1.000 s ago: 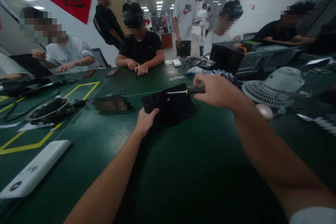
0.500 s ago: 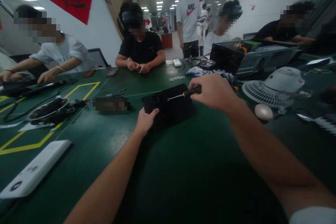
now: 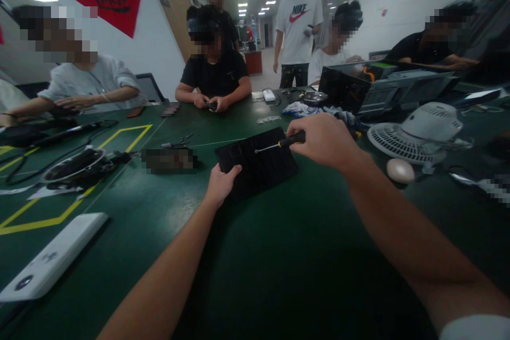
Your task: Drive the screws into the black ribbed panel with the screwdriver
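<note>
A flat black rectangular panel with ridges on its face lies over the green table at mid-view. My left hand grips its left edge, thumb on top and the other fingers hidden beneath. In my right hand is a screwdriver with a black and yellow handle. Its metal shaft points left across the panel, and the tip is at the panel's upper middle. Whether the tip sits in a screw is too small to tell.
A white power strip lies at the near left. Beyond it are cables and a dark coiled bundle. On the right stand a white fan, a pale computer mouse and an opened metal computer case. Several people sit or stand around the green table.
My hands, the screwdriver and the panel look nearly unmoved. In the background, the standing person in the white shirt has shifted right, and the seated person at left has drawn a hand back.
</note>
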The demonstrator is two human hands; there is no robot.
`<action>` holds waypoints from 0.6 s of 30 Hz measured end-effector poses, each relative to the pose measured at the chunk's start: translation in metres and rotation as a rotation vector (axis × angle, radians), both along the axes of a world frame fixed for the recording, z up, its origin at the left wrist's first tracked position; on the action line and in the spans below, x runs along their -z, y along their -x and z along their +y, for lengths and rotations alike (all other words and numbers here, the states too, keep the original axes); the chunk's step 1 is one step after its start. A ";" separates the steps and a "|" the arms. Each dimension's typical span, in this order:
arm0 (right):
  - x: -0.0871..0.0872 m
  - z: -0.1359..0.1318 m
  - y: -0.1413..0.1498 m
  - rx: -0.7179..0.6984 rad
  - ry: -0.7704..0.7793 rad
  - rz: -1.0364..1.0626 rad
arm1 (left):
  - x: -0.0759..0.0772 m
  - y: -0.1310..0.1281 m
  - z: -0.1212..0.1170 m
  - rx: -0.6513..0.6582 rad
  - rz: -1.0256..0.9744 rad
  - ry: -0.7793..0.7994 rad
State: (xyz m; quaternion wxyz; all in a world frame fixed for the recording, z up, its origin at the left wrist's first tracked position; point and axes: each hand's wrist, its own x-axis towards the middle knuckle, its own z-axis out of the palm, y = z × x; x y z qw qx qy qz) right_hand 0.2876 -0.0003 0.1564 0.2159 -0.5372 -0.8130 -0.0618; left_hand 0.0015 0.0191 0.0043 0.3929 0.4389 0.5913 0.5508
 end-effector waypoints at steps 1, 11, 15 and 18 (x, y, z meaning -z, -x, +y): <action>0.000 0.000 0.000 -0.001 -0.002 -0.001 | 0.000 0.000 0.000 0.002 0.002 -0.004; -0.003 -0.006 0.004 0.084 0.076 -0.053 | 0.004 0.001 0.002 0.002 0.023 -0.022; -0.002 -0.008 0.007 0.128 0.120 -0.135 | 0.002 0.001 0.001 0.004 0.015 -0.027; 0.001 -0.008 0.009 0.126 0.158 -0.208 | 0.001 0.000 0.000 0.011 0.008 -0.019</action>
